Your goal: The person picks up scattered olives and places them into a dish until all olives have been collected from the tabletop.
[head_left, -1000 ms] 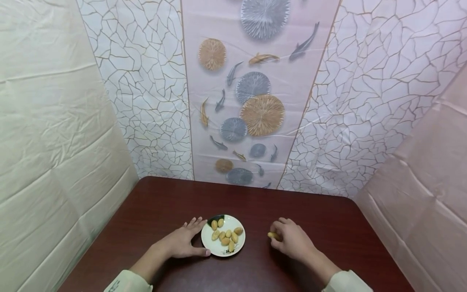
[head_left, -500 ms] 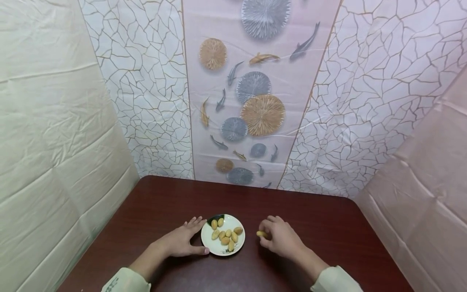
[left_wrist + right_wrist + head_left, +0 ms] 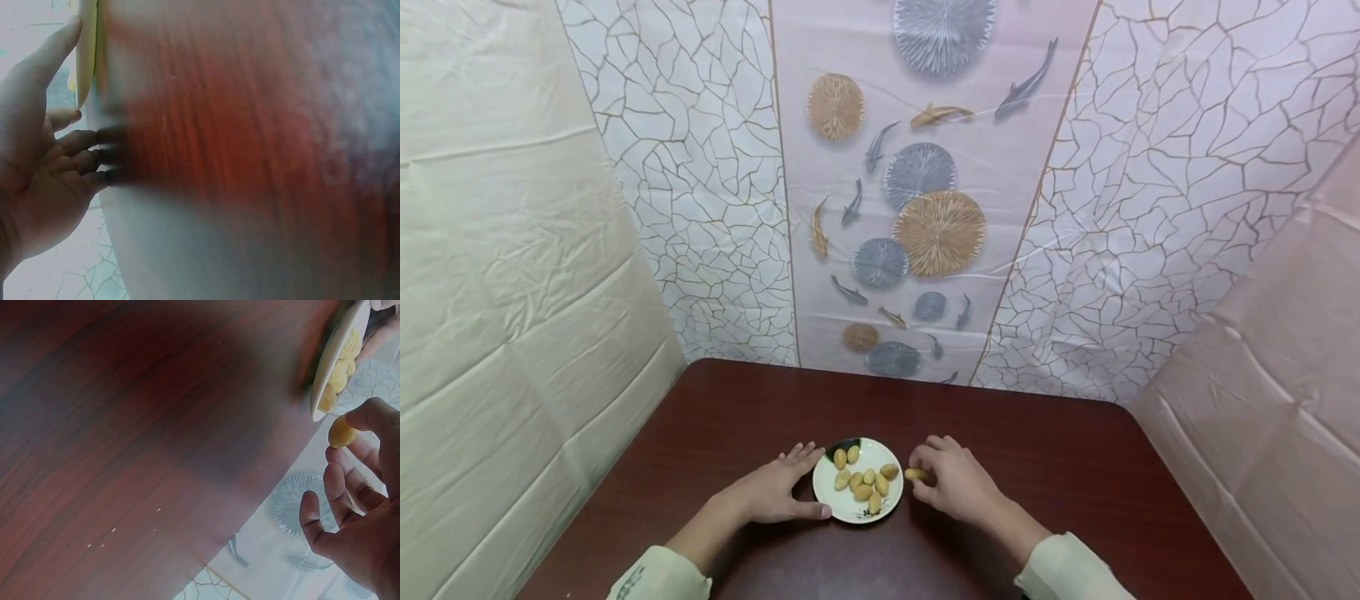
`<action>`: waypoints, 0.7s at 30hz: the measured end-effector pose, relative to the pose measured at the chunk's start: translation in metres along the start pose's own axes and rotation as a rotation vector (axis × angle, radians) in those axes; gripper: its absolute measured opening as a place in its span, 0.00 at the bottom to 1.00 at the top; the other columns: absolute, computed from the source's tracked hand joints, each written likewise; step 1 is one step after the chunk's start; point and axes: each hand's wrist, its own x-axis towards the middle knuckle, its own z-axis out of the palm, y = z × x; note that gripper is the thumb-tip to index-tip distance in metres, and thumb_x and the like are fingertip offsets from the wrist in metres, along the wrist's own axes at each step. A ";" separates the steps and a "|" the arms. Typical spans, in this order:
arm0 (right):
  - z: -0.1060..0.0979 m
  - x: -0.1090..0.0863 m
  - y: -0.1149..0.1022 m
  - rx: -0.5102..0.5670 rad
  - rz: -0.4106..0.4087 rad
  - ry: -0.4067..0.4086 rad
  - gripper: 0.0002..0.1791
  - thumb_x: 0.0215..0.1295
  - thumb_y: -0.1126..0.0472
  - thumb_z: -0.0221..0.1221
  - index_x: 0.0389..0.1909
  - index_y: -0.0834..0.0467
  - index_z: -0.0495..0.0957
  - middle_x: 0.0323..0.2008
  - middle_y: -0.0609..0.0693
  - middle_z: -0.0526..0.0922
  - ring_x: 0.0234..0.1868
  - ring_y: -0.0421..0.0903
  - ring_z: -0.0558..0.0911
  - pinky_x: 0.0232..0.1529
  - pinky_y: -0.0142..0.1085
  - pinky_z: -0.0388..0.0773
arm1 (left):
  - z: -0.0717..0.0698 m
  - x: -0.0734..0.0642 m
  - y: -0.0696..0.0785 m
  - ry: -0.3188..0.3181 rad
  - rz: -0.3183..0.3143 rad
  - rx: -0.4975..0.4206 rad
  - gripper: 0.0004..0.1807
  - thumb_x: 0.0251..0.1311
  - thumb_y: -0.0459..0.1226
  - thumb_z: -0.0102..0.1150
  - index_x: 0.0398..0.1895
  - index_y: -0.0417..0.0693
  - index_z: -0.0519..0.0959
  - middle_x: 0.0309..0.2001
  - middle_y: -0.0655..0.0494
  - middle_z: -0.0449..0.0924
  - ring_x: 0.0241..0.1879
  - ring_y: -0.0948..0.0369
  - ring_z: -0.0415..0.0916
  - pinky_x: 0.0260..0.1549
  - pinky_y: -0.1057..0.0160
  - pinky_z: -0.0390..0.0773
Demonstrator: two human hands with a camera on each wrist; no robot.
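A small white plate with a dark green patch at its rim lies on the table, bearing several small yellow oval fruits. On its left side, my left hand lies with fingers spread, thumb and fingertips right at the rim. In the left wrist view that thumb overlaps the plate's edge. Just right of the plate, my right hand pinches one yellow oval fruit between thumb and index finger. The other fingers of this hand are loosely bent beneath the fruit in the right wrist view.
The dark red-brown table reaches back to a patterned cloth hanging behind it. Pale cloth walls stand at the left and right. A few tiny white specks dot the table in the right wrist view.
My right hand has moved left with the pinched fruit, from well right of the plate to close beside its rim. The left hand has stayed at the plate.
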 end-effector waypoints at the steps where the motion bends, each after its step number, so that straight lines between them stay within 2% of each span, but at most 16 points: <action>1: 0.001 0.002 -0.001 0.001 -0.002 -0.005 0.09 0.61 0.59 0.76 0.38 0.48 0.85 0.34 0.41 0.78 0.39 0.37 0.72 0.35 0.36 0.71 | 0.000 0.000 0.000 0.001 -0.001 -0.001 0.62 0.64 0.67 0.72 0.88 0.37 0.59 0.87 0.30 0.53 0.88 0.33 0.49 0.85 0.30 0.56; 12: 0.005 0.018 -0.016 0.001 -0.021 -0.052 0.08 0.65 0.58 0.75 0.42 0.50 0.87 0.34 0.39 0.75 0.38 0.39 0.70 0.35 0.35 0.68 | 0.002 0.002 -0.005 0.014 -0.006 0.008 0.62 0.63 0.68 0.71 0.88 0.40 0.60 0.87 0.31 0.55 0.88 0.35 0.51 0.85 0.32 0.57; 21: 0.009 0.030 -0.026 0.008 -0.059 -0.065 0.07 0.69 0.59 0.74 0.44 0.53 0.88 0.37 0.44 0.80 0.39 0.41 0.73 0.35 0.36 0.72 | 0.002 -0.001 -0.001 0.025 0.016 0.004 0.62 0.63 0.66 0.73 0.87 0.37 0.60 0.86 0.29 0.56 0.87 0.32 0.52 0.84 0.30 0.58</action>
